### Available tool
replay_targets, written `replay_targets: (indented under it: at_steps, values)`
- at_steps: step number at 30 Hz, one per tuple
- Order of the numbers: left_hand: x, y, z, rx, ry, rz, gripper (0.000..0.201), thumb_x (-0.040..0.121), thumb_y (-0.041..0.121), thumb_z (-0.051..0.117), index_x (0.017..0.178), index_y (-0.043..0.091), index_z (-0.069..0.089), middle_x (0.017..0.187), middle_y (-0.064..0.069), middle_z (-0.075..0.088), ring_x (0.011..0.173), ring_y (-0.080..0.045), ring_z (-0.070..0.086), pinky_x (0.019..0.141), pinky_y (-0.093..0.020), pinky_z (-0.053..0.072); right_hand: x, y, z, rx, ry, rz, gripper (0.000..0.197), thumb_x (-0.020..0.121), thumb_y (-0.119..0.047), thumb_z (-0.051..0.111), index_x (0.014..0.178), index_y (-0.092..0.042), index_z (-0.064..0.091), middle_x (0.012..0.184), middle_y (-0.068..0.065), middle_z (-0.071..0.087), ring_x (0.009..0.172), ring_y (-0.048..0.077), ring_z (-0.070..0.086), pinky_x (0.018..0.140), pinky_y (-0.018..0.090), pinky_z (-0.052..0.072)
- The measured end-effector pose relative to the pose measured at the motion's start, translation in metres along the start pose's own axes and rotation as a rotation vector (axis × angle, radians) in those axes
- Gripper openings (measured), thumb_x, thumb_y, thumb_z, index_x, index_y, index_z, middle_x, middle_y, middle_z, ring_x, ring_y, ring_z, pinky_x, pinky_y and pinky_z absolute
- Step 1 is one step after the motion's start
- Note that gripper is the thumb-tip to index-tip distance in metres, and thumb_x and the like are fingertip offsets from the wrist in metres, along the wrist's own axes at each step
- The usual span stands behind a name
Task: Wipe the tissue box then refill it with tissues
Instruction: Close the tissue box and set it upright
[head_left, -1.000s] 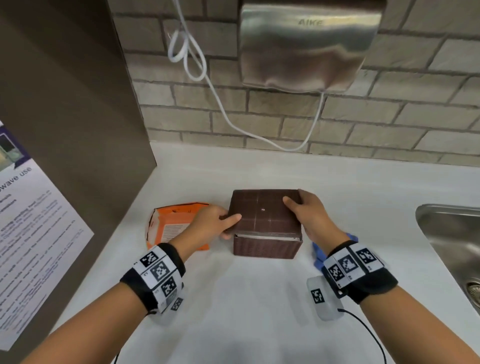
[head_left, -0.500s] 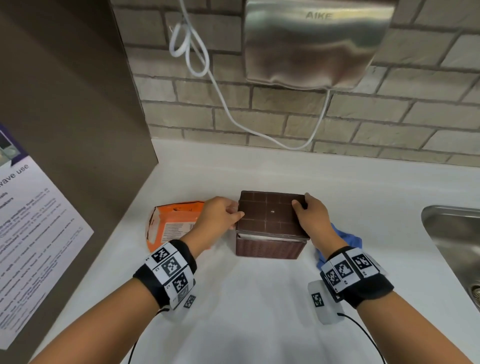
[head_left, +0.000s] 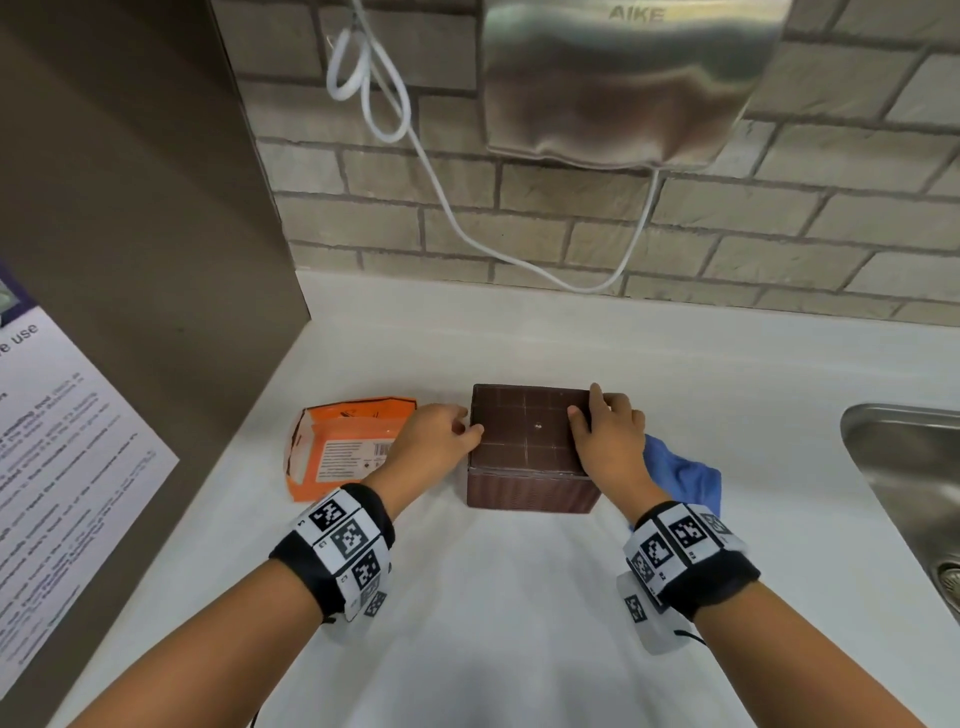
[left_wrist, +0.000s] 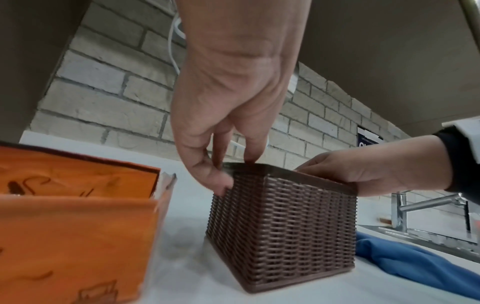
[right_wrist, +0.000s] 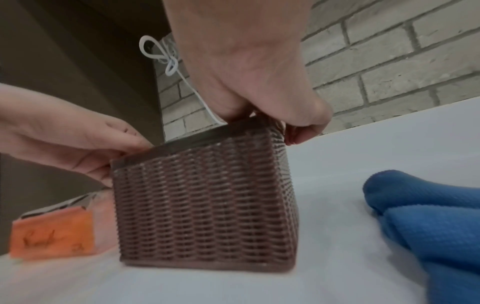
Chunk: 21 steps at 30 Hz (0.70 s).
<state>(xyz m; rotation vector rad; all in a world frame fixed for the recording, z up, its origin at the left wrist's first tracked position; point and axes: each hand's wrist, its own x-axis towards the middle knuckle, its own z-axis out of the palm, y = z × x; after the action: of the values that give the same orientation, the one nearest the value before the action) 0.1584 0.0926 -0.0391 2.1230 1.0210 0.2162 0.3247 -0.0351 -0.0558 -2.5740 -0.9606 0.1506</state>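
Now | box (head_left: 530, 452) mid-surface (head_left: 467, 597), panel seated on top | both hands grip panel edges: left (head_left: 434, 441) at 9 o'clock, right (head_left: 605, 436) at 3 | risk: uneven pressing cocks panel, or box skids into pack (head_left: 337, 449) at 9 or cloth (head_left: 685, 478) at 3

The hand dryer (head_left: 623, 78) reads "AIKE"; the wall notice (head_left: 62, 441) shows "use".
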Motion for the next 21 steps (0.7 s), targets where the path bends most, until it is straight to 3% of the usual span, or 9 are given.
replay_targets:
  at_steps: [2, 5, 7, 9, 11, 12, 15, 18, 21]
  values:
    - [0.002, 0.003, 0.004, -0.051, -0.039, -0.004, 0.044, 0.098, 0.032, 0.05, 0.134, 0.008, 0.05, 0.126, -0.006, 0.06, 0.117, -0.024, 0.057, 0.086, -0.025, 0.043, -0.003, 0.002, 0.004, 0.08, 0.036, -0.018, 0.052, 0.1, -0.034, 0.041, 0.146, -0.009, 0.035, 0.135, 0.021, 0.045, 0.116, 0.041, 0.047, 0.097, 0.044, 0.039]
    - [0.008, 0.004, 0.014, -0.172, -0.113, -0.023, 0.041, 0.098, 0.04, 0.045, 0.13, 0.014, 0.047, 0.118, -0.003, 0.061, 0.104, -0.019, 0.059, 0.082, -0.026, 0.046, -0.005, 0.007, 0.008, 0.377, -0.01, 0.016, 0.053, 0.097, -0.036, 0.049, 0.143, -0.014, 0.036, 0.136, 0.017, 0.041, 0.12, 0.032, 0.048, 0.101, 0.038, 0.041]
    - [0.013, 0.002, 0.019, -0.231, -0.143, -0.081, 0.047, 0.096, 0.048, 0.045, 0.131, 0.016, 0.044, 0.119, -0.004, 0.061, 0.104, -0.021, 0.06, 0.086, -0.03, 0.049, -0.007, 0.009, 0.006, 0.739, -0.119, 0.145, 0.057, 0.094, -0.037, 0.055, 0.143, -0.022, 0.029, 0.133, 0.011, 0.045, 0.113, 0.022, 0.054, 0.096, 0.033, 0.046]
    - [0.018, 0.0, 0.022, -0.276, -0.178, -0.131, 0.052, 0.095, 0.052, 0.045, 0.133, 0.017, 0.042, 0.122, -0.005, 0.061, 0.106, -0.022, 0.061, 0.088, -0.032, 0.05, -0.009, 0.01, 0.007, 1.034, -0.193, 0.285, 0.065, 0.09, -0.038, 0.061, 0.141, -0.031, 0.021, 0.122, 0.008, 0.057, 0.101, 0.021, 0.063, 0.089, 0.038, 0.055]
    - [0.021, -0.004, 0.024, -0.314, -0.198, -0.161, 0.057, 0.093, 0.056, 0.045, 0.135, 0.018, 0.04, 0.123, -0.005, 0.061, 0.108, -0.023, 0.061, 0.093, -0.035, 0.051, -0.006, 0.014, 0.013, 1.063, -0.236, 0.368, 0.071, 0.086, -0.044, 0.065, 0.142, -0.031, 0.023, 0.112, 0.005, 0.063, 0.099, 0.024, 0.067, 0.09, 0.044, 0.056]
    - [0.02, -0.005, 0.024, -0.342, -0.212, -0.169, 0.062, 0.091, 0.06, 0.045, 0.136, 0.019, 0.039, 0.124, -0.004, 0.061, 0.11, -0.023, 0.061, 0.097, -0.037, 0.05, -0.004, 0.014, 0.014, 1.058, -0.275, 0.4, 0.071, 0.084, -0.048, 0.065, 0.142, -0.022, 0.032, 0.11, 0.004, 0.066, 0.099, 0.025, 0.068, 0.09, 0.044, 0.056]
    - [0.022, -0.012, 0.027, -0.493, -0.285, -0.208, 0.082, 0.078, 0.074, 0.047, 0.141, 0.023, 0.035, 0.13, 0.0, 0.06, 0.115, -0.019, 0.059, 0.106, -0.04, 0.044, 0.001, 0.012, 0.009, 1.035, -0.367, 0.453, 0.062, 0.08, -0.057, 0.066, 0.117, -0.008, 0.063, 0.101, 0.009, 0.074, 0.091, 0.026, 0.072, 0.084, 0.037, 0.058]
    - [0.017, -0.015, 0.029, -0.768, -0.345, -0.335, 0.075, 0.079, 0.07, 0.056, 0.14, 0.031, 0.037, 0.129, 0.0, 0.062, 0.116, -0.018, 0.061, 0.103, -0.038, 0.047, -0.001, 0.01, 0.004, 1.032, -0.38, 0.451, 0.057, 0.08, -0.057, 0.065, 0.11, -0.008, 0.066, 0.097, 0.011, 0.074, 0.088, 0.025, 0.071, 0.075, 0.03, 0.058]
    - [0.012, -0.016, 0.03, -0.893, -0.373, -0.363, 0.068, 0.08, 0.061, 0.062, 0.137, 0.032, 0.041, 0.125, -0.003, 0.066, 0.112, -0.02, 0.065, 0.093, -0.038, 0.053, -0.006, 0.012, 0.002, 1.073, -0.437, 0.409, 0.06, 0.078, -0.06, 0.066, 0.113, -0.011, 0.064, 0.102, 0.01, 0.074, 0.093, 0.025, 0.071, 0.086, 0.035, 0.057]
